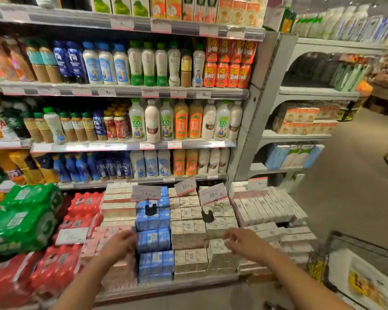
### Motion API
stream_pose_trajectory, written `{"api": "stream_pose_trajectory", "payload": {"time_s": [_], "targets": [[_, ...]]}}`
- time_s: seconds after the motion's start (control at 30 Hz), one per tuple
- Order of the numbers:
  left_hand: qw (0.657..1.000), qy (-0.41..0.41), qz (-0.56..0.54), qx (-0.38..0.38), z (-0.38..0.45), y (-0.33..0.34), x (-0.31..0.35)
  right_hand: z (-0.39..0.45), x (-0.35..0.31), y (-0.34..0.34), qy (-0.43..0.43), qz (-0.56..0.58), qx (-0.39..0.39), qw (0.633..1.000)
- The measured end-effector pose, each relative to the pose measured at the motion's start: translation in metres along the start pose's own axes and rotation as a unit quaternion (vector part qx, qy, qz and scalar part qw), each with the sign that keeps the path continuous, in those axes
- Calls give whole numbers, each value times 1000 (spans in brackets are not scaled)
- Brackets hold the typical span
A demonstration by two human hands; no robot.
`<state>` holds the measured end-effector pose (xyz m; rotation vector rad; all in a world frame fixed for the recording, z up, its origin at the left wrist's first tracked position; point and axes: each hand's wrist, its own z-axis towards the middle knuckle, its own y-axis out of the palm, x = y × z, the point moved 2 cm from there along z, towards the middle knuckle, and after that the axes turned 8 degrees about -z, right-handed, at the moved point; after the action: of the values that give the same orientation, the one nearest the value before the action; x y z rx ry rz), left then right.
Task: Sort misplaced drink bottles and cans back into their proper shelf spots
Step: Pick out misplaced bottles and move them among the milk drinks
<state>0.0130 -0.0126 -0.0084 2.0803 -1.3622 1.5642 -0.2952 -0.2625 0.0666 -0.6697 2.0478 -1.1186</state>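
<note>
- Both hands are out in front over the bottom display of boxed drink cartons. The left hand (119, 243) hovers above the pink cartons (103, 245), right next to the blue cartons (154, 238). Its fingers look loosely curled and I don't see anything in it, though it's a bit blurry.
- The right hand (244, 243) is over the beige cartons (188, 233), fingers relaxed and slightly spread, holding nothing.
- The bottles are all up on the shelves above the hands. One row has white bottles with green caps (149, 63), and squeezed in beside them, a small brownish bottle (186, 69) that looks different from its neighbours.
- To the right of that sit red cans (230, 63) stacked two high, reading "Big Ball".
- The next row down mixes white and orange bottles (187, 121), with little red bottles (115, 125) further left.
- Low on the left are shrink-wrapped packs, green packs (25, 218) beside red packs (81, 209).
- Price cards (146, 192) stand on clips among the cartons.
- At bottom right there's a wire cart (365, 251) with a printed bag inside, too blurred to make out.
</note>
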Motion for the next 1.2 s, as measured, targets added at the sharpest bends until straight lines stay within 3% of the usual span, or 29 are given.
{"api": "stream_pose_trajectory", "payload": {"time_s": [0.23, 0.43, 0.73, 0.87, 0.97, 1.2], "targets": [[986, 154, 64, -28, 36, -15, 153, 43, -24, -113, -60, 40, 122, 990], [967, 234, 89, -39, 67, -4, 250, 94, -19, -192, -103, 33, 163, 981], [940, 308, 145, -31, 125, 18, 361, 183, 18, -281, -145, -30, 117, 982], [940, 299, 161, -21, 153, 29, 396, 232, 42, -309, -145, -59, 89, 984], [936, 285, 203, -25, 171, 39, 417, 265, 58, -321, -152, -47, 73, 985], [892, 303, 335, 16, 231, 53, 477, 323, 96, -330, -149, 24, 93, 984]]}}
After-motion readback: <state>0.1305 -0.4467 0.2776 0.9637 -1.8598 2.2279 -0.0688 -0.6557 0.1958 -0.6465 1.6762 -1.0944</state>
